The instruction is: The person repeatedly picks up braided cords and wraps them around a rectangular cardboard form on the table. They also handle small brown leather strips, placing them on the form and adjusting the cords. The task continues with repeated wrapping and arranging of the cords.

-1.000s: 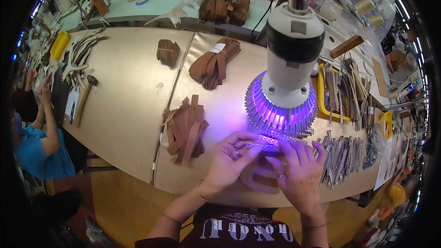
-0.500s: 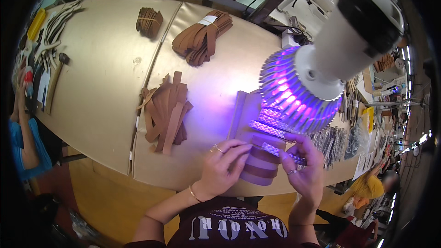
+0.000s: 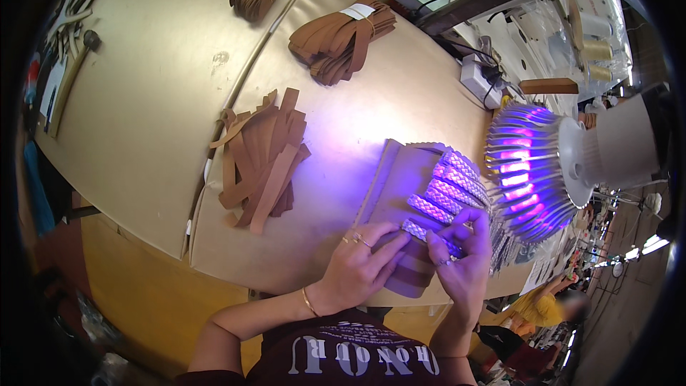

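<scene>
Matt tan tabletop [image 3: 164, 78], seemingly leather brown strips [image 3: 261, 161], textured woven braids [image 3: 446, 193], ribbed metal lamp [image 3: 525, 171]

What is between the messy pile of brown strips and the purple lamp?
In the head view, a brown board with braided strips laid across it lies between the loose strips and the lamp, on the table.

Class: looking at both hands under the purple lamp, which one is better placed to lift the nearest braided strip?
Probably the right hand: its fingers already pinch the nearest braided strip, while the left hand rests flat on the brown leather piece.
</scene>
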Demonstrator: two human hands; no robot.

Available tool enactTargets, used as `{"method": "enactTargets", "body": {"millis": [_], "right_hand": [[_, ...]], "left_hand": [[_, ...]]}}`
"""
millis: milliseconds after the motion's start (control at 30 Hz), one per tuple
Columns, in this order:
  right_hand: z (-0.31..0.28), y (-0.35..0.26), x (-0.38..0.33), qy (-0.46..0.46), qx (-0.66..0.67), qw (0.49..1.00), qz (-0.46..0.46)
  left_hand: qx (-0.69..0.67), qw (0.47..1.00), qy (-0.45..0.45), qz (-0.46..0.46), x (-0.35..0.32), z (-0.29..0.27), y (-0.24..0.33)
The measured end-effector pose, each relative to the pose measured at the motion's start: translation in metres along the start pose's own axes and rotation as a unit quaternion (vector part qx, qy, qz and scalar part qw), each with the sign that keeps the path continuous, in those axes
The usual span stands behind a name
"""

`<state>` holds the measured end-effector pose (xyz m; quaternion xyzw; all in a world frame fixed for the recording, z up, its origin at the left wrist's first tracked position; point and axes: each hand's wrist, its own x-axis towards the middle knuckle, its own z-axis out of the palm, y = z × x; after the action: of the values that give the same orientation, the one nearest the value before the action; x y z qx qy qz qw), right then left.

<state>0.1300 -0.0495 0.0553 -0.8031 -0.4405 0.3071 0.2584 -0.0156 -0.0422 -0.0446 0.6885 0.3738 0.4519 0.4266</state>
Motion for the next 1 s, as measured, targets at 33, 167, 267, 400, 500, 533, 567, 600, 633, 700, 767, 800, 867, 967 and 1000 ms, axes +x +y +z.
{"method": "enactTargets", "body": {"millis": [33,167,267,400,500,533,567,600,633,700,767,800,867,967,1000], "right_hand": [[0.001,0.0,0.0,0.006,-0.004,1.0,0.013],[0.003,0.003,0.001,0.021,0.042,0.999,-0.003],[0.003,0.004,0.001,0.023,0.046,0.999,0.008],[0.002,0.0,0.001,0.017,0.057,0.998,0.017],[0.003,-0.005,0.001,0.016,0.088,0.995,0.038],[0.003,-0.007,0.001,0.016,0.086,0.995,0.047],[0.003,-0.008,0.001,0.017,0.088,0.995,0.05],[0.003,-0.009,0.001,0.017,0.083,0.995,0.053],[0.003,-0.009,0.002,0.02,0.074,0.995,0.059],[0.004,-0.01,0.002,0.017,0.08,0.996,0.047],[0.004,-0.01,0.002,0.017,0.082,0.995,0.047],[0.004,-0.011,0.002,0.017,0.083,0.995,0.052],[0.004,-0.011,0.003,0.016,0.085,0.995,0.054],[0.004,-0.011,0.004,0.012,0.09,0.995,0.05],[0.003,-0.01,0.004,0.012,0.094,0.994,0.051]], "left_hand": [[-0.001,1.0,-0.001,0.0,0.0,0.0,0.0],[-0.007,1.0,-0.002,-0.001,0.0,-0.002,0.0],[-0.008,1.0,-0.004,0.0,0.0,-0.002,0.0],[-0.004,1.0,-0.008,0.001,-0.001,-0.003,-0.001],[-0.01,1.0,-0.013,-0.002,-0.001,-0.003,0.0],[-0.01,1.0,-0.014,-0.002,-0.001,-0.003,0.0],[-0.009,1.0,-0.014,-0.002,-0.001,-0.003,0.0],[-0.008,1.0,-0.015,-0.003,-0.001,-0.003,0.0],[-0.009,1.0,-0.014,-0.003,-0.001,-0.003,0.0],[-0.009,1.0,-0.013,-0.004,-0.002,-0.002,0.0],[-0.009,1.0,-0.012,-0.004,-0.002,-0.002,-0.001],[-0.009,1.0,-0.012,-0.004,-0.002,-0.002,-0.001],[-0.006,1.0,-0.02,0.002,-0.003,-0.002,-0.002],[-0.006,1.0,-0.015,0.0,-0.002,-0.002,-0.001],[-0.008,1.0,-0.012,-0.004,-0.002,-0.002,-0.001]]}}
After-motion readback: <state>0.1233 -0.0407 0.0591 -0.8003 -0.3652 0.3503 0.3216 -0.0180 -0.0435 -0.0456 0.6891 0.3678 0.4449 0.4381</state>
